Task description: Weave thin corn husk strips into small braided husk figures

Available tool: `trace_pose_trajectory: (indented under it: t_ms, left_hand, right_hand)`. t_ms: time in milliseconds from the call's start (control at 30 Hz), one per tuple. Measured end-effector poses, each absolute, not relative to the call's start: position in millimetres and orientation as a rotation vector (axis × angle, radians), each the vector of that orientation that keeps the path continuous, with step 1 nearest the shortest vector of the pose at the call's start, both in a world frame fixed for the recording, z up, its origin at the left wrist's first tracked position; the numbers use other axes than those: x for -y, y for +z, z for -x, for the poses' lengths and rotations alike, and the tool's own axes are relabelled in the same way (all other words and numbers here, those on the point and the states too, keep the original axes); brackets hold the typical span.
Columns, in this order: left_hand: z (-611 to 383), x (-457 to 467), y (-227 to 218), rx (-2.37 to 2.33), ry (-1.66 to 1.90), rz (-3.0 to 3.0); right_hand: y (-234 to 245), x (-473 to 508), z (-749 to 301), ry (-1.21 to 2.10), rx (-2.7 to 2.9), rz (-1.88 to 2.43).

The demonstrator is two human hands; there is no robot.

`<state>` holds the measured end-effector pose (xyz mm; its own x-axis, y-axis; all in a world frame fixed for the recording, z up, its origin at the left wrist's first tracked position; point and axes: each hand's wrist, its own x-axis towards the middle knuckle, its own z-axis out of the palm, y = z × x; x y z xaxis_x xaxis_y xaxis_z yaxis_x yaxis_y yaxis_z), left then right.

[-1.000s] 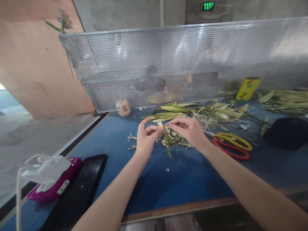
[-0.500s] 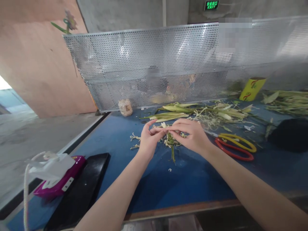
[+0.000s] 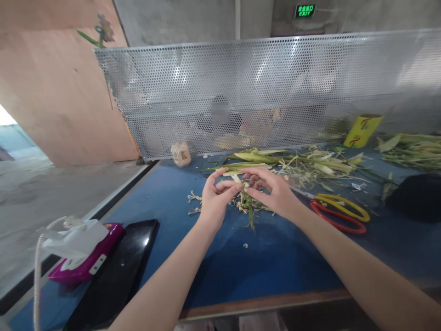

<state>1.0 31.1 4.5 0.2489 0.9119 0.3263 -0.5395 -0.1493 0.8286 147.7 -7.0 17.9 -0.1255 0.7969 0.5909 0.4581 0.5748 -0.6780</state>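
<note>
My left hand (image 3: 214, 202) pinches a small braided piece of leaf strips (image 3: 245, 201) between thumb and forefinger. The piece is green, with a pale upper end and a loose tail hanging down. My right hand (image 3: 278, 191) is close on its other side, thumb and fingers apart; its thumb tip is near the braid, and whether it touches cannot be made out. Beneath both hands lie loose pale scraps, partly hidden. Small knotted strips (image 3: 195, 197) rest left of my left hand. Scissors (image 3: 339, 212) with red and yellow handles lie right of my right hand.
Long green leaves and shredded strips (image 3: 310, 163) lie behind my hands on the blue table (image 3: 155, 276). A perforated metal screen (image 3: 193, 92) stands behind. At left are a black tablet-like slab (image 3: 113, 276) and a purple-and-white power strip (image 3: 86, 257); at right, a yellow tube (image 3: 363, 131) and a black object (image 3: 415, 197).
My right hand's fingers have come away from the pinch and spread apart. My left hand keeps its pinch on the braided piece. The view has shifted slightly.
</note>
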Motion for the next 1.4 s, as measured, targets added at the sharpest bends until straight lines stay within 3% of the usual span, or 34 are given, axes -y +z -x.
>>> trace_pose_trajectory:
  t_ms: [133,367,1400]
  left_hand:
    - [-1.1,-29.8,5.0,-0.401,1.283,-1.117]
    - [0.7,-29.0,4.2,-0.491,1.289,-1.211]
    - [3.0,-29.3,9.3,-0.675,1.363,-1.460]
  right_hand:
    - [19.2,5.2,-148.1,0.722,1.664,1.034]
    - [19.1,7.5,-145.9,0.561,1.661,1.067]
    - [9.0,3.6,-144.8,0.850,1.422,1.079]
